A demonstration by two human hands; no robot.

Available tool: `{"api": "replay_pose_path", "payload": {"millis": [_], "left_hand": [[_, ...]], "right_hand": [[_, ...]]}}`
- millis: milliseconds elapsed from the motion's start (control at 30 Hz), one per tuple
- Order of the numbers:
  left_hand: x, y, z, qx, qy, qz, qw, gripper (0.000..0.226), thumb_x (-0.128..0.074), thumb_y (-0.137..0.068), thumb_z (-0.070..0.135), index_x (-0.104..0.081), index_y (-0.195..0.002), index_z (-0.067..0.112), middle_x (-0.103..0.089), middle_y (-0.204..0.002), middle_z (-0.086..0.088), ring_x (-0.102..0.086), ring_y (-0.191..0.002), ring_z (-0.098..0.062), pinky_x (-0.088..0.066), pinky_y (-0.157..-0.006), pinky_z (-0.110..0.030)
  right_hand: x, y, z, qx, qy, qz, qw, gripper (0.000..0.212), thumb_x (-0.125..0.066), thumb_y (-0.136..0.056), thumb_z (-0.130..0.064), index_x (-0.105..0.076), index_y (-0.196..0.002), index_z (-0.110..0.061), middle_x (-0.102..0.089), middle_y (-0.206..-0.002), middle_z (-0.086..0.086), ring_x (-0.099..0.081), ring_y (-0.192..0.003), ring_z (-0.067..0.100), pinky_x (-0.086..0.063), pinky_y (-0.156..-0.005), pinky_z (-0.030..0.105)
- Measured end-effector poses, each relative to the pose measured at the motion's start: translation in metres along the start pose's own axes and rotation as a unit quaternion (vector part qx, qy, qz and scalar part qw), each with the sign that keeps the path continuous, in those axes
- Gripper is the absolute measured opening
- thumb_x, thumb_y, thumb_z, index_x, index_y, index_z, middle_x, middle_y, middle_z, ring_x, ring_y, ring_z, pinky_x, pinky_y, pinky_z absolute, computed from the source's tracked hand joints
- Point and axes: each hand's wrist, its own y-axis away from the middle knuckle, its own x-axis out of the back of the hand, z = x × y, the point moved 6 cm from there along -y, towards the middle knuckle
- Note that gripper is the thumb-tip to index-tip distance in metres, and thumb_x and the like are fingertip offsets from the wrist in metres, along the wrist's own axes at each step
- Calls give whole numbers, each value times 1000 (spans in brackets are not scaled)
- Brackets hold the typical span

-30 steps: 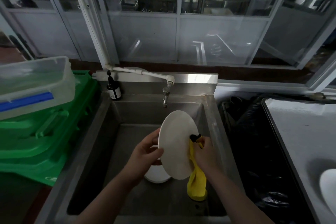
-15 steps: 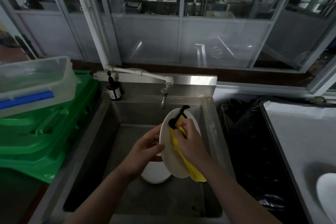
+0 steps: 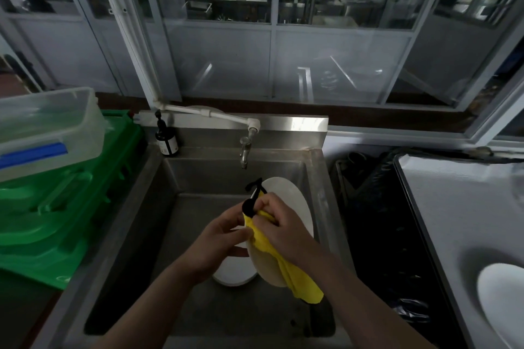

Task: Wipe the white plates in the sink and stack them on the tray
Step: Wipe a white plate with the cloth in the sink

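The left hand is gripping the left rim of a white plate tilted on edge over the steel sink. The right hand, fingers curled, is pressing a yellow cloth against the plate's face. Since half a second ago, the right hand is sitting further left, nearer the left rim.

Upper half of frame: glazed partition w/ grey metal frames, shelves & kitchen gear dim behind the glass. White pipe runs along centre to a tap. Dark pump bottle w/ label stands just left of tap, on the steel ledge. Left side: stacked green plastic crates, clear lidded box w/ blue clip on top. Right of centre: black bin liner.
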Motion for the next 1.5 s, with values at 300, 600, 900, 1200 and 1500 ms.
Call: {"api": "replay_pose_path", "payload": {"millis": [300, 600, 900, 1200, 1500], "left_hand": [[-1, -4, 3, -37, 3, 42, 998, 57, -62, -86, 17, -55, -138, 38, -67, -124, -7, -65, -114, -32, -57, -89, -56], [7, -2, 8, -39, 1, 67, 997, 61, -61, -85, 16, -52, -139, 40, -65, -129, 5, -66, -115, -22, -60, -80, -42], [4, -8, 6, -24, -22, 73, 997, 62, -54, -95, -4, -51, -140, 39, -67, -126, 4, -67, -113, -22, -58, -76, -35], [-1, -12, 10, -21, -18, 54, 998, 60, -54, -96, -5, -50, -140, 35, -70, -118, 1, -69, -109, -23, -59, -77, -36], [1, -12, 19, -13, -27, 26, 999, 58, -56, -96, 0, -52, -140, 36, -67, -122, -3, -68, -109, -22, -59, -80, -35]], "right_hand": [[31, -7, 30, -47, 72, 115, 990, 8, -58, -95, -23, -52, -95, -27, -62, -87, -8, -59, -80, 4, -48, -69, 25], [52, 3, 68, -118, 135, 155, 971, 11, -56, -92, -25, -48, -88, -31, -59, -85, -10, -58, -79, 8, -46, -66, 33], [52, 20, 98, -190, 45, 205, 959, 6, -57, -93, -18, -54, -91, -23, -59, -89, -3, -58, -87, 13, -41, -65, 26], [33, -1, 52, -136, 5, 161, 978, 10, -54, -98, -25, -51, -108, -26, -60, -98, -12, -57, -89, 1, -40, -66, 19], [11, -14, 24, -91, -72, 95, 989, 27, -51, -100, -26, -44, -115, -47, -57, -118, -19, -55, -110, 1, -47, -86, 25]]}}
